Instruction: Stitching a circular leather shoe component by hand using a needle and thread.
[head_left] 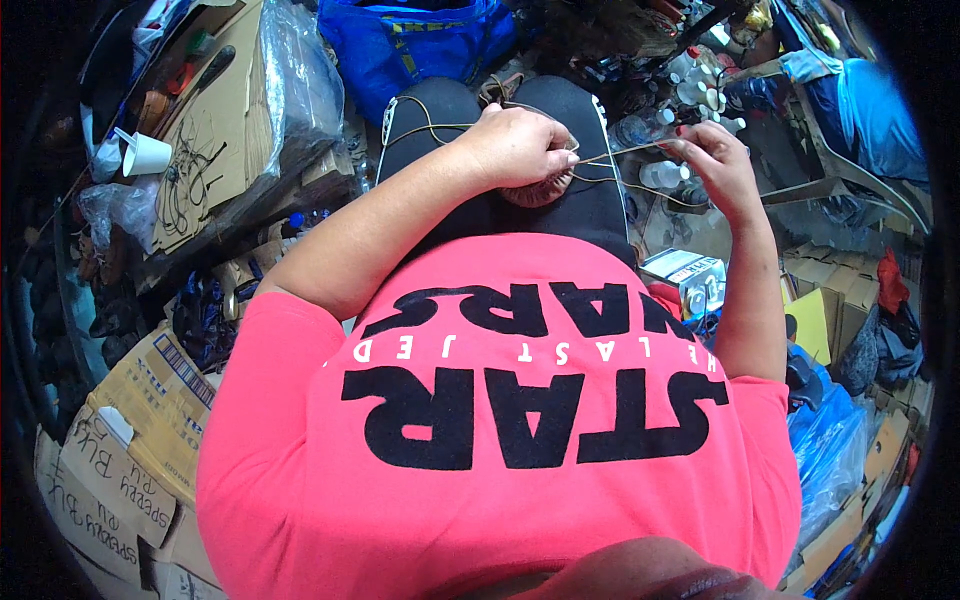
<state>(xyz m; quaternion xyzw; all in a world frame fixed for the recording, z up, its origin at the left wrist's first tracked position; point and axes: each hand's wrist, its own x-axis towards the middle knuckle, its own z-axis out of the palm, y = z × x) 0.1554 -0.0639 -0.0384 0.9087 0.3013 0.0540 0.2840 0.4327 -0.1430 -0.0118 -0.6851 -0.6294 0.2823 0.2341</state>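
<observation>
A brown leather piece [538,191], which looks like a shoe with a ridged, gathered end, rests on my dark-trousered lap. My left hand [522,146] is closed over it from above, covering most of it, with the thumb near the cord. Out to the right, my right hand [716,168] pinches a thin tan cord [625,154] between thumb and fingertips. That cord runs fairly straight from the brown piece to my right fingers. A slack loop hangs below it, and another length of cord curves over my left thigh. Whether a needle is in my right fingers I cannot tell.
Beyond my knees stands a blue bag [410,50]. At left, flattened cardboard [215,130] carries dark cord scraps beside a white cup [144,154]. Several plastic bottles [690,85] cluster far right, near a metal frame [850,165]. A small box [685,275] lies right of my lap.
</observation>
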